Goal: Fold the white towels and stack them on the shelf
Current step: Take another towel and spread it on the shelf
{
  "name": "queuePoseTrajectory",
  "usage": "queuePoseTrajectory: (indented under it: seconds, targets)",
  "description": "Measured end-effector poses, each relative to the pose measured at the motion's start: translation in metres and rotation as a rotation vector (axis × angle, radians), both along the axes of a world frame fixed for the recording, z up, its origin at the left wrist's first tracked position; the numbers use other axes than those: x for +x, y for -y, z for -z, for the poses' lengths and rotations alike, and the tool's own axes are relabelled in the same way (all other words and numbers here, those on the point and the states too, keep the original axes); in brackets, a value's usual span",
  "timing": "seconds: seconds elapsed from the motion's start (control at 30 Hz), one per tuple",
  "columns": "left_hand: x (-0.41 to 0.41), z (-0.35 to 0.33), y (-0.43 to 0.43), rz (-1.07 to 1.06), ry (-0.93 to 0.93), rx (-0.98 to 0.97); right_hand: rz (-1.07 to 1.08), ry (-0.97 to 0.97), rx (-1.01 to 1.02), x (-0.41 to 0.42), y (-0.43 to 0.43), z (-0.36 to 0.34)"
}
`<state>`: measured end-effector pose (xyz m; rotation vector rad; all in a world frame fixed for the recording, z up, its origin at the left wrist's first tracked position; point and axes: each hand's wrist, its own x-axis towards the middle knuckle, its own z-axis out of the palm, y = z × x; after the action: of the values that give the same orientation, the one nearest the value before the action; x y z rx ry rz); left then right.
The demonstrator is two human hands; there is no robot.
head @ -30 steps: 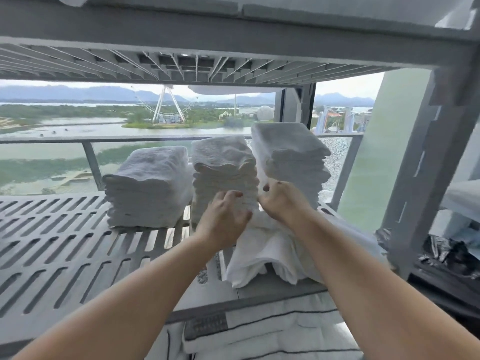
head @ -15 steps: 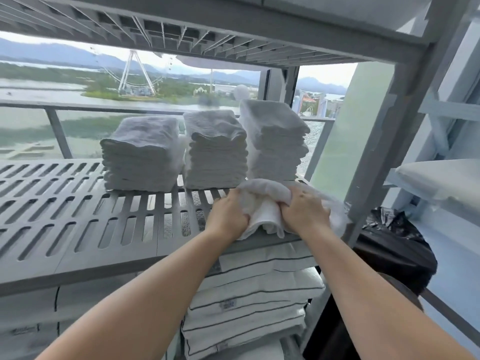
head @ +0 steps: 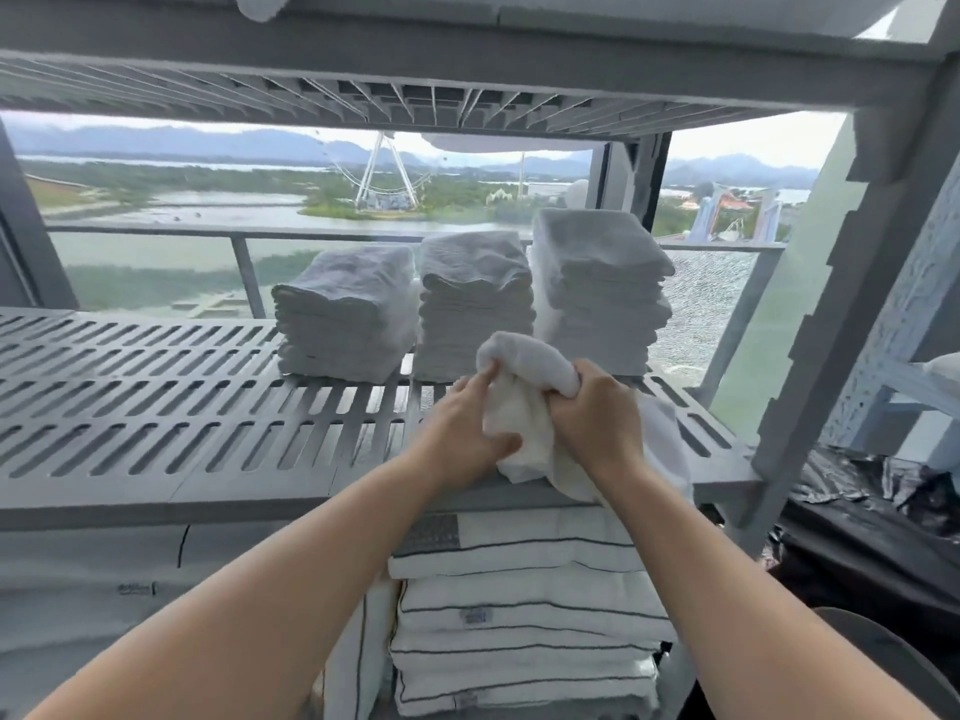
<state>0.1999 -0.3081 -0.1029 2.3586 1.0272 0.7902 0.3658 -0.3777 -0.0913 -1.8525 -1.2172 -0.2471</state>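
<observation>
The left grip (head: 470, 428) is closed on the towel (head: 524, 366): its thumb presses the cloth from below while the fingers fold onto it from above, with the forefinger lying straighter along the towel's left side. The right grip (head: 597, 413) is closed tighter, its fingers curled round the bunched upper part of the same towel. The two grips are close together, with only a fold of cloth between them.

The towel is white, unfolded and crumpled. It rises in a rounded hump above the knuckles, hangs in loose folds between the grips, and spreads out to the right behind the right wrist. Its lower part rests on the shelf (head: 156, 407) at the front edge, toward the front right corner, and a fold hangs just over that edge.

Three stacks (head: 472, 309) of folded white towels stand side by side along the back edge of the slatted grey shelf, just beyond the grips. The right one is the tallest.

Below the front edge lies folded striped linen (head: 519, 589). A black bag (head: 857, 511) sits past the right corner post. An upper shelf (head: 467, 70) runs overhead.
</observation>
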Motion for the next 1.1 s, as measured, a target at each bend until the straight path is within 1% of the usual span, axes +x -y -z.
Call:
queuePoseTrajectory:
  seconds: [0.07, 0.23, 0.33, 0.47, 0.53, 0.67, 0.9, 1.0, 1.1]
  targets:
    - [-0.023, -0.002, -0.003, -0.087, -0.102, 0.091, -0.111, -0.046, 0.009, -0.014, -0.012, -0.004]
    - [-0.105, -0.008, -0.008, -0.287, -0.175, 0.148, -0.363, -0.186, 0.026, -0.075, -0.045, -0.007]
    - [-0.159, -0.016, -0.009, -0.37, -0.28, 0.176, -0.467, -0.24, 0.004, -0.122, -0.064, -0.009]
    - [-0.23, -0.02, -0.014, -0.454, -0.464, 0.315, -0.58, -0.299, -0.019, -0.18, -0.089, -0.01]
    - [-0.267, -0.019, -0.018, -0.508, -0.536, 0.341, -0.622, -0.306, -0.036, -0.211, -0.102, -0.01]
    - [-0.344, -0.018, -0.041, -0.57, -0.623, 0.389, -0.683, -0.297, -0.072, -0.281, -0.135, -0.009]
    - [-0.472, -0.029, -0.113, -0.569, -0.666, 0.434, -0.685, -0.277, -0.112, -0.392, -0.193, -0.015]
    - [-0.515, -0.035, -0.141, -0.545, -0.674, 0.437, -0.675, -0.24, -0.138, -0.434, -0.211, -0.018]
    - [-0.545, -0.039, -0.168, -0.54, -0.71, 0.484, -0.67, -0.207, -0.115, -0.468, -0.229, -0.017]
